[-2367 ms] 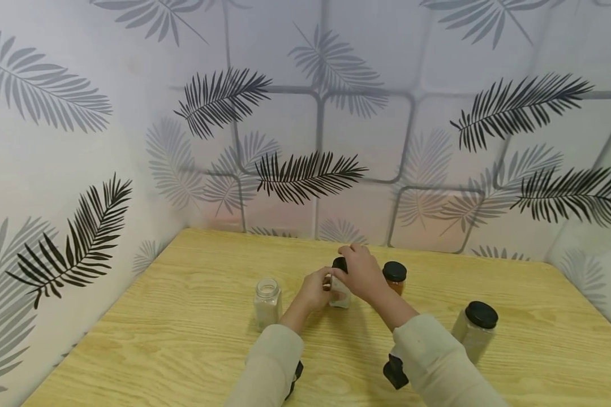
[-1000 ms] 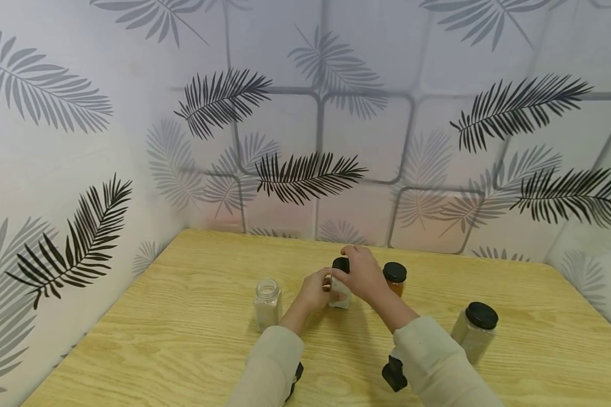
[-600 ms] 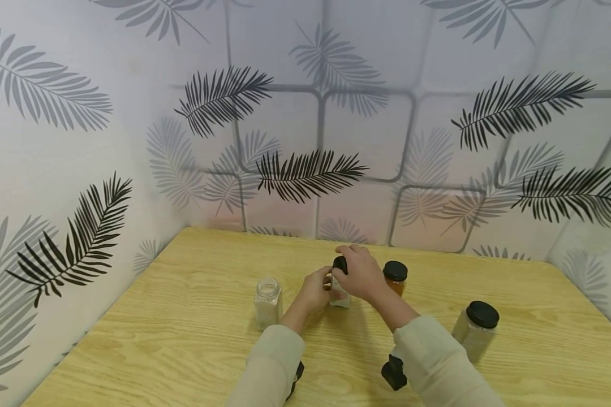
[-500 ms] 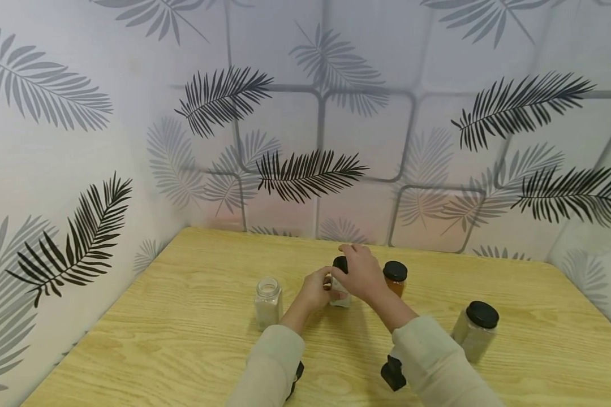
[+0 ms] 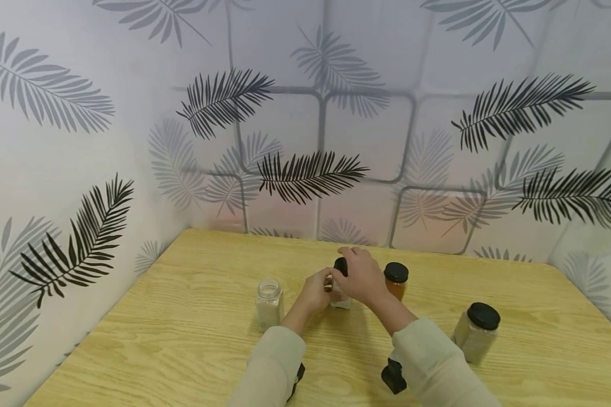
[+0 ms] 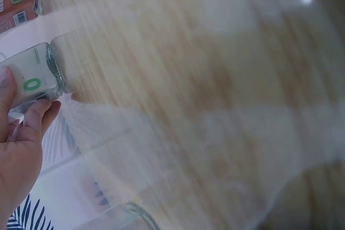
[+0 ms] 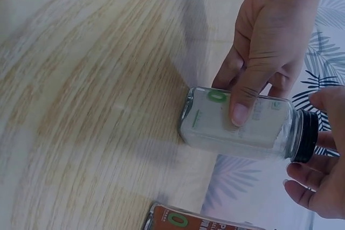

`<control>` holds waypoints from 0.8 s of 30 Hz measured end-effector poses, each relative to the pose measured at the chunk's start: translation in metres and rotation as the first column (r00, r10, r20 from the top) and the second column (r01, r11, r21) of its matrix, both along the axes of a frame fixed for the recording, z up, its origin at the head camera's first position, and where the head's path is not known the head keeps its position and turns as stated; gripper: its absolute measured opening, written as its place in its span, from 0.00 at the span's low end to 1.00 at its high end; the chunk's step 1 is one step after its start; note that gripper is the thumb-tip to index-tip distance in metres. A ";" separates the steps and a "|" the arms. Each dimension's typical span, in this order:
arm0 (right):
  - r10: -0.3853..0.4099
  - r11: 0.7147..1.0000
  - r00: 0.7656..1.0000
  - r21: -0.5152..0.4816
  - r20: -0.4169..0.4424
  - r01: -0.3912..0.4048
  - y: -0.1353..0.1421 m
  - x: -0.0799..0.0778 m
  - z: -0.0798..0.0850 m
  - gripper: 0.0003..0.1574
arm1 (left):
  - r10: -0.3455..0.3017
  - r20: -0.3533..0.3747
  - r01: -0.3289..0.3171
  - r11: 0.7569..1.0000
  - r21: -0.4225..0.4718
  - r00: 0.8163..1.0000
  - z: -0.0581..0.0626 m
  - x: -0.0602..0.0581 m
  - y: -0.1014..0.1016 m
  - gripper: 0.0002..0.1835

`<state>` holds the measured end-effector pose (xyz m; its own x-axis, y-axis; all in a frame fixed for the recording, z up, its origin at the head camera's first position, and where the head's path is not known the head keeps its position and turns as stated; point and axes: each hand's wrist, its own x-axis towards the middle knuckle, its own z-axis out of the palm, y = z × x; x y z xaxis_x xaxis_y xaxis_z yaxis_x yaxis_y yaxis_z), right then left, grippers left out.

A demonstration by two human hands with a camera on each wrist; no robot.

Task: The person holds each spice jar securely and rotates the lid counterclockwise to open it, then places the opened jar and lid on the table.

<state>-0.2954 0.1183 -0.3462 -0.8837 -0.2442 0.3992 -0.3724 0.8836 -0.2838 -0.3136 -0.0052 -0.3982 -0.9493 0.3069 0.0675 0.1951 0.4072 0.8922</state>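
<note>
Near the middle of the table stands an upright square glass jar (image 5: 341, 301) of white contents, topped by a black screw lid (image 5: 340, 265). My left hand (image 5: 314, 293) grips the jar's body; the right wrist view shows its thumb pressed across the label. From above, my right hand (image 5: 362, 277) holds the lid, its fingers and thumb curled round the rim in the right wrist view. The jar's base rests on the table. In the left wrist view the jar (image 6: 35, 74) shows at the left edge, partly covered by the left hand (image 6: 21, 154).
To the left stands an uncapped glass jar (image 5: 269, 310) with pale contents. A black-lidded jar with orange-red contents (image 5: 396, 287) is just right of the hands. A larger black-lidded jar (image 5: 476, 339) stands nearer, at the right. The patterned wall (image 5: 285, 215) borders the table's back.
The right hand's fingers shift slightly back and forth about the lid. The left hand and every jar keep their places.
</note>
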 end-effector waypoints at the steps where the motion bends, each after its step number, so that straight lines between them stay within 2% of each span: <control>1: -0.011 1.000 1.000 0.000 -0.008 0.011 0.000 0.000 -0.001 0.29 | 0.003 -0.002 -0.003 1.000 -0.002 1.000 0.000 0.000 0.000 0.27; 6: -0.048 0.998 0.998 -0.029 -0.047 0.047 -0.001 0.000 -0.003 0.31 | 0.016 0.010 -0.016 1.000 -0.012 1.000 0.001 0.002 0.000 0.28; 13: 0.001 0.999 0.998 -0.032 -0.057 -0.003 -0.002 0.000 -0.001 0.24 | 0.000 -0.014 0.000 1.000 -0.010 1.000 0.001 0.001 -0.001 0.29; 19: -0.008 0.997 0.999 -0.071 -0.039 0.006 -0.003 -0.001 -0.004 0.28 | 0.016 -0.021 -0.017 1.000 -0.025 1.000 0.001 0.000 0.000 0.25; 24: -0.030 0.995 0.998 -0.101 -0.063 0.023 -0.003 -0.001 -0.006 0.28 | 0.029 -0.002 -0.029 0.999 -0.024 1.000 0.001 0.000 0.001 0.29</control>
<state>-0.2967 0.1156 -0.3523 -0.8609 -0.1769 0.4771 -0.3698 0.8616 -0.3477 -0.3137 -0.0039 -0.3975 -0.9578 0.2805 0.0624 0.1846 0.4340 0.8818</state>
